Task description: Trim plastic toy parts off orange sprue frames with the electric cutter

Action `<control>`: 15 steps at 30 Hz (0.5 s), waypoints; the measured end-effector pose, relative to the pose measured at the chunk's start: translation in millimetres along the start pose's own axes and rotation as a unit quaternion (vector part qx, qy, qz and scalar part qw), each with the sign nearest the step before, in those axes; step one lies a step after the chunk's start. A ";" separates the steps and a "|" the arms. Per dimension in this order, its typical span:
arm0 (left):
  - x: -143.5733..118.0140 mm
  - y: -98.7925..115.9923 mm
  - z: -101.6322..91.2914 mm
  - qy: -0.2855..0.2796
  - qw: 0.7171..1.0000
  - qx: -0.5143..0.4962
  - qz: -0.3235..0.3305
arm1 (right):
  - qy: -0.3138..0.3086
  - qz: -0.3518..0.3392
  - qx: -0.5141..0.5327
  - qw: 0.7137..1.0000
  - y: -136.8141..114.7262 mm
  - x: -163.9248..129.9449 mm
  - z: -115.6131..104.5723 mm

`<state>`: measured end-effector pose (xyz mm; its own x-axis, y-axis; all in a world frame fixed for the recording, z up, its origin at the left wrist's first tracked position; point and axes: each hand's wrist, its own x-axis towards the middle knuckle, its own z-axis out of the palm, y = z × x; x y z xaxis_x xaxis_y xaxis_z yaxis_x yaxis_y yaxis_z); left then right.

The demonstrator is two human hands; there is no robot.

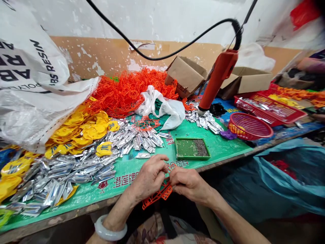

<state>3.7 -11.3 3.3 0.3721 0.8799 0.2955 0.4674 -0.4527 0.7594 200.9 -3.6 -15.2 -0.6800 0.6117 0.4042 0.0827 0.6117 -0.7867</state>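
Low at the table's front edge, both hands are closed on one orange plastic lattice frame (157,196). My left hand (152,174), with a pale bangle (110,229) at the wrist, grips it from the left. My right hand (189,183) pinches its other side; anything small between the fingertips is hidden. Just beyond the hands is a green tray (180,149) with small dark pieces, probably screws, gathered on its right side. Another orange lattice frame (146,124) lies on a pile of silver printed strips (144,140).
An orange-red electric screwdriver (215,81) hangs on a black cable at the right. Yellow plastic pieces (86,127) and a heap of orange frames (122,91) cover the left and back. Cardboard boxes (186,74), a red basket (250,126) and a blue bag (291,176) are rightward.
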 end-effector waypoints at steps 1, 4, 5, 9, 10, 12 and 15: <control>-2.5 -0.1 -2.3 0.004 1.000 0.026 0.002 | 0.000 0.000 -0.002 1.000 2.0 0.4 1.8; -17.0 4.8 -12.5 0.068 0.990 0.122 0.003 | 0.018 0.001 -0.013 1.000 6.0 3.1 3.1; -24.5 8.0 -16.2 0.102 0.984 0.148 -0.002 | 0.025 0.001 -0.013 1.000 6.7 4.2 2.3; -61.8 22.2 -23.2 0.111 0.990 0.081 -0.033 | 0.045 0.004 0.022 0.999 6.2 7.8 -1.8; -69.7 24.8 -21.7 0.085 0.994 0.035 -0.062 | 0.048 0.011 0.028 0.998 5.5 8.5 -2.2; -79.2 27.8 -15.9 0.057 0.991 -0.046 -0.116 | 0.052 0.030 0.031 0.998 3.9 10.2 -1.8; -75.4 26.4 -4.9 0.048 0.976 -0.108 -0.183 | 0.058 0.040 0.020 0.997 0.9 13.6 0.9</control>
<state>-15.9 -88.9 3.9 0.1309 0.9910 0.0269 0.3703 -0.0741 0.9260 191.1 4.9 -10.9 -0.5836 0.7133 0.3880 0.1038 0.5395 -0.8356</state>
